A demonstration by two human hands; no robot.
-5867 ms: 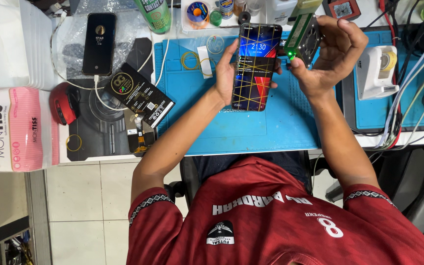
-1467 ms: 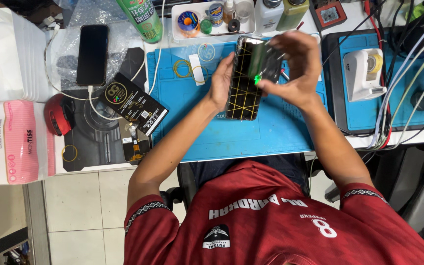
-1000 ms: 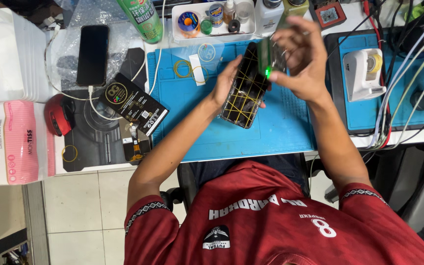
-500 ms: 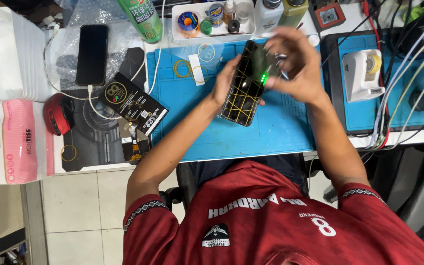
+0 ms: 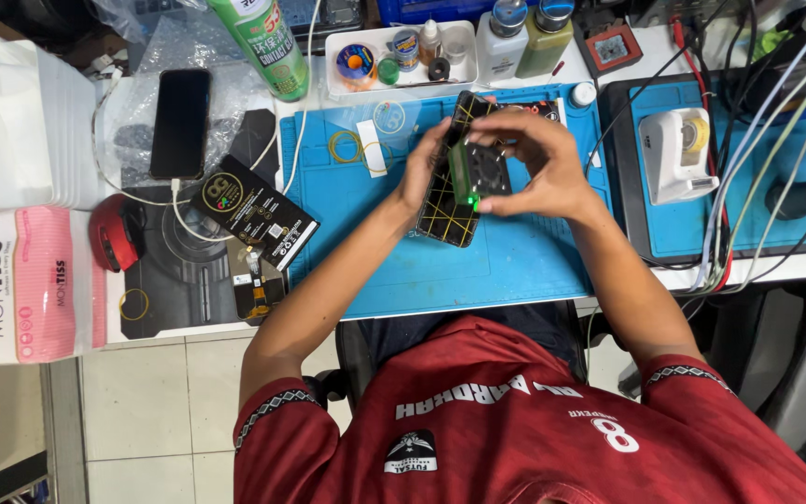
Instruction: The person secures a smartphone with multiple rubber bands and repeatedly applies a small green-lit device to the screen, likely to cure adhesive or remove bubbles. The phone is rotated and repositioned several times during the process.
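Observation:
My left hand [image 5: 422, 173] grips the left edge of a black smartphone [image 5: 450, 210] with a yellow line pattern on its face, holding it above the blue work mat [image 5: 515, 261]. My right hand [image 5: 538, 168] holds a small dark boxy device with a green side and a lit green light [image 5: 478, 175] against the phone's upper face. Fingers of both hands hide the phone's top end.
Another black phone [image 5: 179, 121] lies charging at the left on plastic wrap, near a black box [image 5: 254, 213], a red round object [image 5: 116, 233] and a pink tissue pack [image 5: 20, 289]. A green spray can [image 5: 263, 45], a white tray of small pots [image 5: 403, 56], bottles [image 5: 524, 37], a white tape dispenser [image 5: 673, 154] and cables [image 5: 757, 140] ring the mat.
The phone and the small device came down from a raised position toward the mat, and the phone's screen went dark. My right hand shifted the device lower over the phone's face.

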